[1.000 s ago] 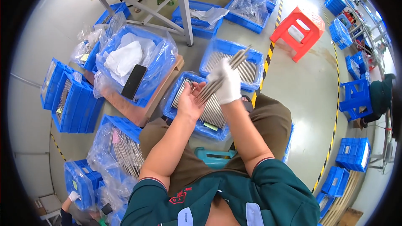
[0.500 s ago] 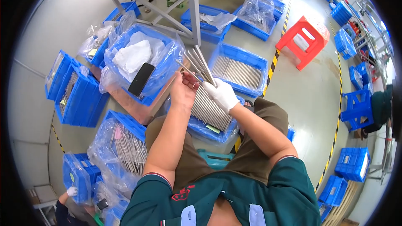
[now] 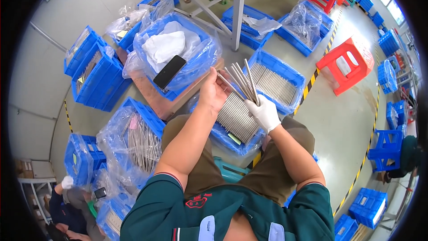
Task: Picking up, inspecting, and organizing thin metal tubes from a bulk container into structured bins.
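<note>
My right hand, in a white glove, is closed around the lower ends of several thin metal rods, which fan out upward. My bare left hand is beside them, palm turned up, thumb and fingers apart. Its fingers lie by the leftmost rod; whether they touch it I cannot tell. Below both hands, a plastic-lined blue crate between my knees holds a row of similar rods. Just beyond it stands a second blue crate with more rods laid side by side.
At left, a lined crate carries white cloth and a black phone. Nearer stands a bagged crate of loose rods. A red stool stands at right, past striped floor tape. A table leg rises ahead. Other people sit nearby.
The view has shifted, so the surroundings appear moved. My right hand still holds the rods, now spread a little wider. My left hand's fingers look more open beside them.
</note>
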Demonstrator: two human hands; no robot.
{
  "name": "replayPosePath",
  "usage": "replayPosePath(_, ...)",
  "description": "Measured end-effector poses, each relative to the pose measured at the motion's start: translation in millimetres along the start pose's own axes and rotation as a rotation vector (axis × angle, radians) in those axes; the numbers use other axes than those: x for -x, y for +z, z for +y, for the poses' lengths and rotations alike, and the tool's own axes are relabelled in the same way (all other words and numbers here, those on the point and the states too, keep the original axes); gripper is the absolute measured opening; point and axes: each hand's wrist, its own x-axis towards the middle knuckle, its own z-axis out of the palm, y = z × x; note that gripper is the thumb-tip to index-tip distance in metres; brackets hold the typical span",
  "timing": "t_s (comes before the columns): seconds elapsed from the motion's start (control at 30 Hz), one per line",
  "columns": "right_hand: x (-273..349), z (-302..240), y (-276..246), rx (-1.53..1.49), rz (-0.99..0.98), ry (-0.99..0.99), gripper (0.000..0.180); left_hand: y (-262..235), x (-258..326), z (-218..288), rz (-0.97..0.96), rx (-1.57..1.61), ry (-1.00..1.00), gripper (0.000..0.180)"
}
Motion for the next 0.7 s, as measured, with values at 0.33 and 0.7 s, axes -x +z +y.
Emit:
replayPosePath(0.33, 0, -12, -11, -0.316, -0.021, 0.102, 0.015, 15, 10, -20, -0.199, -0.221, 0.044, 0.023)
replayPosePath(0.7, -11, -2, -11, -0.27, 0.123, 0.01, 0.025, 32, 24, -34, -0.195, -0.42, 0.1, 0.021)
